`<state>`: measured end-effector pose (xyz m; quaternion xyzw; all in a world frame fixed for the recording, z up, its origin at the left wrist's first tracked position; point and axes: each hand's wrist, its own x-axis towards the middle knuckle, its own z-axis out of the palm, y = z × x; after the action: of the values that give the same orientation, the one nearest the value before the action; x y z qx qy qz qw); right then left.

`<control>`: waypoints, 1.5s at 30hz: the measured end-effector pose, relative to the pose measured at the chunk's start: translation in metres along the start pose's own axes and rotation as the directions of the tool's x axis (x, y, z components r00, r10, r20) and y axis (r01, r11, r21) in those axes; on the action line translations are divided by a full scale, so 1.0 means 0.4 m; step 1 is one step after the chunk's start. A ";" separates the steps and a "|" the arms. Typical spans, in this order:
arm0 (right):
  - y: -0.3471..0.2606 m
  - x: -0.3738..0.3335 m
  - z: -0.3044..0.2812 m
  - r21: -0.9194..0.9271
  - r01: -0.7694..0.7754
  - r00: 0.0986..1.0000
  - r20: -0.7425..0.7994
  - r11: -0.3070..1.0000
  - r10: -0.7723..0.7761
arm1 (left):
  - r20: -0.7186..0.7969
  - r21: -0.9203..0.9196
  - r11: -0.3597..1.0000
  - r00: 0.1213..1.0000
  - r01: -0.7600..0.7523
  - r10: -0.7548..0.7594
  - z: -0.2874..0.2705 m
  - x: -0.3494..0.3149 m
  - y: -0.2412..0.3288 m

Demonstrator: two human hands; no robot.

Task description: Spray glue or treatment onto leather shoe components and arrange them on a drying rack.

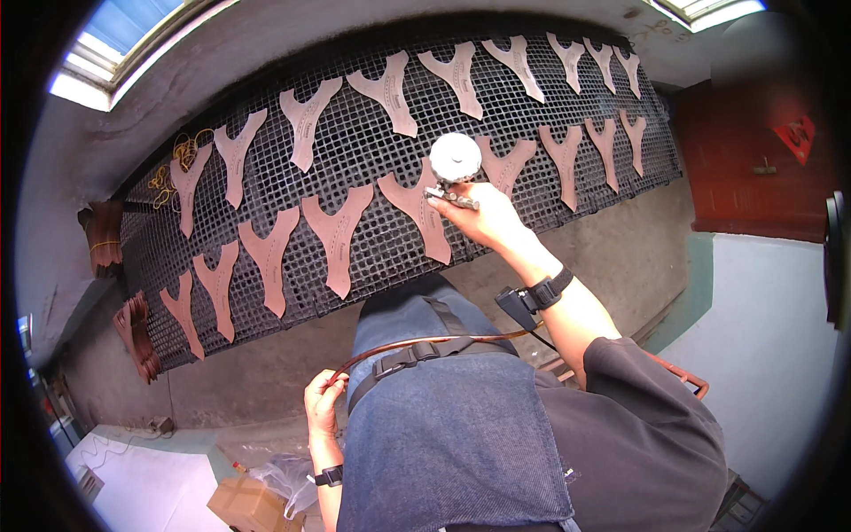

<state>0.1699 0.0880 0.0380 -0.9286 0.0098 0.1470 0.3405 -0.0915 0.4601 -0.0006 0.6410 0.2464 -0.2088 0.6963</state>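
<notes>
My right hand (486,213) is closed round a spray gun (456,161) with a round whitish cup on top, held over the near row of flat pieces. Beneath it lies a brownish-pink Y-shaped leather-like piece (424,208), partly covered by the gun and hand. Other such pieces, like the Y-shaped piece (339,239) to the left, are spread in two rows on a black mesh rack (266,177). Low at my left side, my left hand (324,399) grips a thin reddish-brown hose (363,355) that runs across my front to the right.
Stacked brown pieces (137,337) and a tied bundle (104,238) sit at the rack's left end, near a coil of yellow cord (186,152). A red door (753,168) stands at right. A cardboard box (253,505) and clear plastic bag (288,479) lie behind at lower left.
</notes>
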 end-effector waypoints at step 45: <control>0.051 -0.326 0.024 0.027 -0.194 0.960 0.213 0.981 0.184 | 0.161 0.076 0.997 0.986 0.035 -0.047 -0.034 -0.006 -0.028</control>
<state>0.0402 0.0676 0.0547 -0.8943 0.0662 0.2755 0.3462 -0.1013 0.4725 -0.0088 0.6416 0.1939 -0.2835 0.6859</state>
